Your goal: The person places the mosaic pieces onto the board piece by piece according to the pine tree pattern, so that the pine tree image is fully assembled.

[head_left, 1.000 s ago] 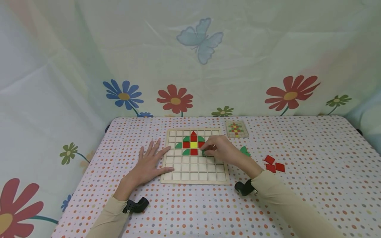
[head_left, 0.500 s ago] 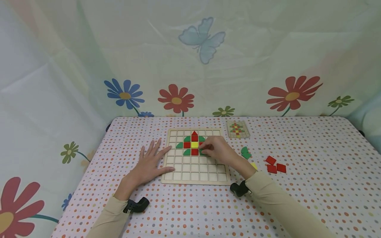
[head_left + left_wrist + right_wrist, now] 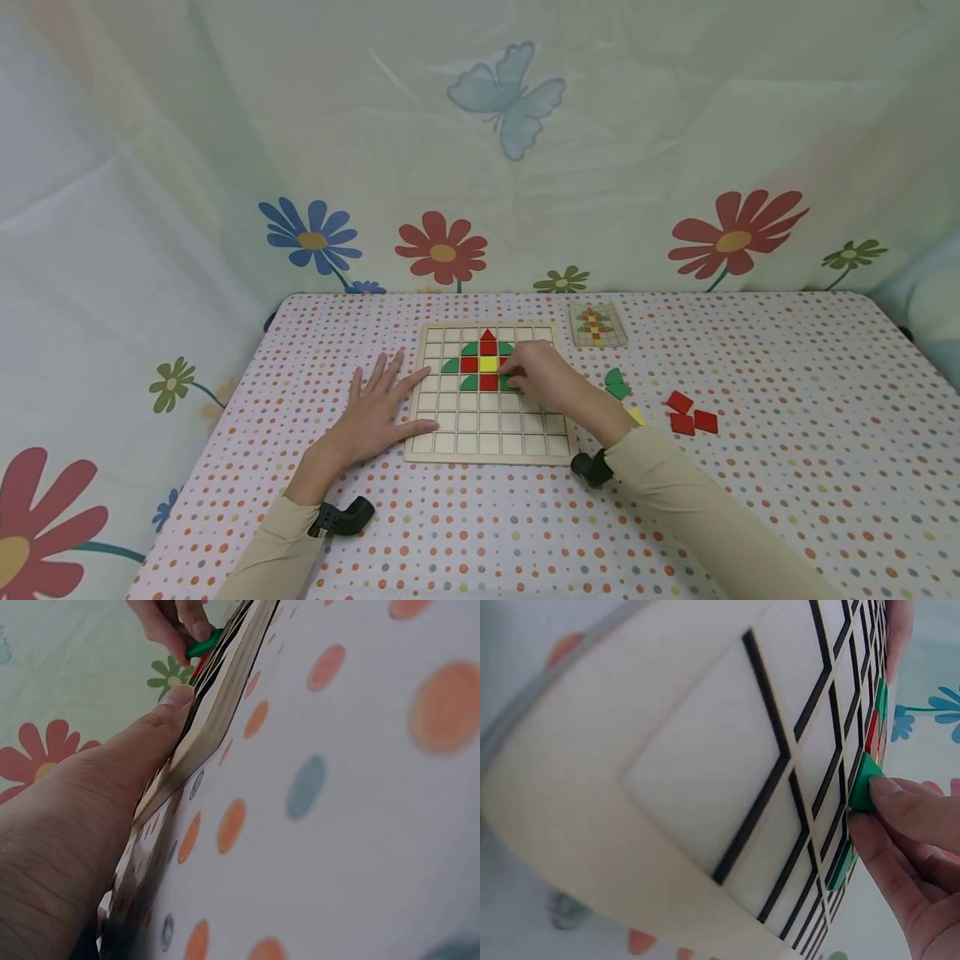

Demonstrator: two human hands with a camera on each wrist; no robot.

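- Left hand (image 3: pixel 375 421): I record fingers spread wide, thumb and index tips on the left edge of the wooden grid board (image 3: pixel 487 459).
- Right hand (image 3: pixel 547 379): I find it narrowed, pinching a green piece (image 3: pixel 863 786) at the board, right of the red square (image 3: pixel 488 382) below the yellow square (image 3: pixel 488 364).
- Right of the board I note a pattern card (image 3: pixel 597 325), loose green pieces (image 3: pixel 618 389), a partly hidden yellow piece (image 3: pixel 637 417) and three red tiles (image 3: pixel 682 424).

text: none legible | labels, brands: none legible | numbers: none legible | signs: none legible
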